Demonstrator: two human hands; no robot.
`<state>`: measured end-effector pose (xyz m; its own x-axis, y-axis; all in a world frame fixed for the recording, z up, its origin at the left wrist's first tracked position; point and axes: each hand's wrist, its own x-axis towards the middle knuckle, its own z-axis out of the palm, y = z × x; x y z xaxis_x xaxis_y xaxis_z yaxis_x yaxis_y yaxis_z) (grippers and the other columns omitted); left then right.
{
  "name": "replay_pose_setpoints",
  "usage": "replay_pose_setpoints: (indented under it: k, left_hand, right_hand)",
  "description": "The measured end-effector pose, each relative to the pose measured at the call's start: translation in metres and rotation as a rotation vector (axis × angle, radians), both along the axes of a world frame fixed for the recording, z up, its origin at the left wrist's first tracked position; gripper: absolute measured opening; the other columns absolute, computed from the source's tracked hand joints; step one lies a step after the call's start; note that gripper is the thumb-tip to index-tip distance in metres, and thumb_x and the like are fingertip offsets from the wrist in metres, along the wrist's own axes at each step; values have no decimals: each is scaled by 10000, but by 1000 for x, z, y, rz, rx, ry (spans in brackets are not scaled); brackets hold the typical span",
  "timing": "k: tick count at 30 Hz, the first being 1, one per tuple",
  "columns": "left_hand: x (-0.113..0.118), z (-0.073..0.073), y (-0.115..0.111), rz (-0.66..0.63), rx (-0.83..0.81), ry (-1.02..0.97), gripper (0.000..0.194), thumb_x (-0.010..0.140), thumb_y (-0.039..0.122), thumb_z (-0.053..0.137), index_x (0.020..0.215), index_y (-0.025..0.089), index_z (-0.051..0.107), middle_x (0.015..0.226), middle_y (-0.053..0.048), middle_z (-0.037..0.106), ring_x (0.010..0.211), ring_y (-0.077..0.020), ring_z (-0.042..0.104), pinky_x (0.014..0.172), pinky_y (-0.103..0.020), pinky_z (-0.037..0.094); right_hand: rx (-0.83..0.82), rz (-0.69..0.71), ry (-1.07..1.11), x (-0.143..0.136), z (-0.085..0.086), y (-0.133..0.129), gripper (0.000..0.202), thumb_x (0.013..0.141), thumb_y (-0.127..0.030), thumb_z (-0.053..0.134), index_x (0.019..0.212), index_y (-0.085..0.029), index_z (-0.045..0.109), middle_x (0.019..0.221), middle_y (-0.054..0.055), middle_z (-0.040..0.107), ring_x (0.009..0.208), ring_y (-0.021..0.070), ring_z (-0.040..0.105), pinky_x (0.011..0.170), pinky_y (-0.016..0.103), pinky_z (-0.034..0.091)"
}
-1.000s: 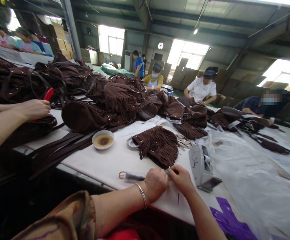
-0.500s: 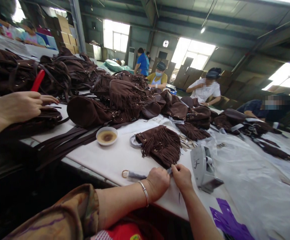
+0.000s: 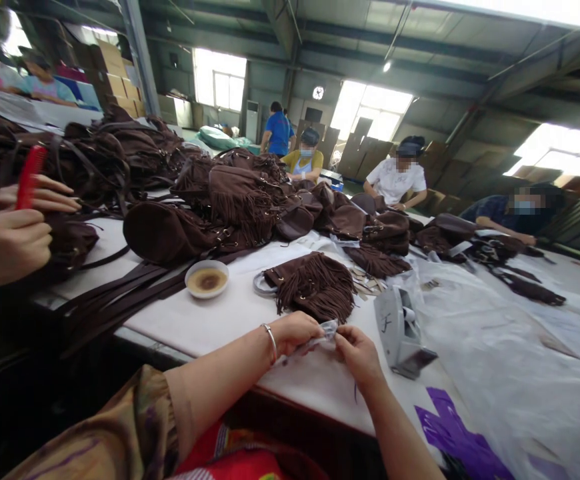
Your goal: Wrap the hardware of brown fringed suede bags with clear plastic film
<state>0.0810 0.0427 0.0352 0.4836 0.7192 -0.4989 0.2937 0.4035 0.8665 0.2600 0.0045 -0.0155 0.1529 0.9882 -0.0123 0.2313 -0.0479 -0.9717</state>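
Both hands meet over the near table edge, in front of a brown fringed bag [image 3: 315, 283]. Clear plastic wrapping [image 3: 328, 328] is stretched between them. My left hand [image 3: 297, 332], with a silver bangle at the wrist, is closed around the wrapping, and part of a strap seems to run beneath it, mostly hidden. My right hand [image 3: 359, 352] pinches the wrapping's other end between thumb and fingers. Just right of that hand stands a grey tape dispenser [image 3: 395, 330]. The bag lies on the white tabletop [image 3: 170, 327], apart from both hands.
A white bowl [image 3: 207, 279] of brownish liquid sits left of the bag. Many brown bags [image 3: 245, 200] are heaped behind. Clear plastic sheeting [image 3: 510, 353] and purple tape [image 3: 460, 433] lie at right. At left, a co-worker's hand [image 3: 15, 247] holds a red-handled tool [image 3: 31, 177].
My hands have risen slightly, bringing the wrapped strap off the table; its gold buckle no longer shows. More plastic is visible between my fingers. The co-worker's red tool has become more upright.
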Motion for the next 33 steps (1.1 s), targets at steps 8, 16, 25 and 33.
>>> replay_pose_setpoints:
  k: [8,16,25,33]
  left_hand:
    - [-6,0,6,-56,-243,-261,225,755,317,559,648,186,411,521,78,337,411,-48,250,410,-167,198]
    - [0,-4,-8,47,-144,-236,157,700,258,604,684,184,465,498,68,434,384,-57,313,396,-188,213]
    - [4,-5,-17,-31,283,170,176,831,286,475,721,178,560,499,50,449,405,-88,366,416,-223,274]
    - [8,6,-19,-220,749,530,179,797,241,550,803,145,702,860,-119,710,812,-237,635,721,-306,459]
  right_hand:
    - [-18,-109,303,-20,9,-3,413,650,-489,789,837,-155,635,622,17,669,554,154,626,472,224,437]
    - [-95,-105,214,-22,1,1,300,691,-448,709,772,-165,647,582,28,678,516,174,626,448,240,436]
    - [106,-112,-665,-7,-2,-2,156,802,-292,510,675,-225,569,592,26,643,576,187,587,556,282,396]
    - [521,128,-714,3,12,-15,302,902,-201,430,1140,-172,614,1137,137,672,1055,245,631,917,392,498]
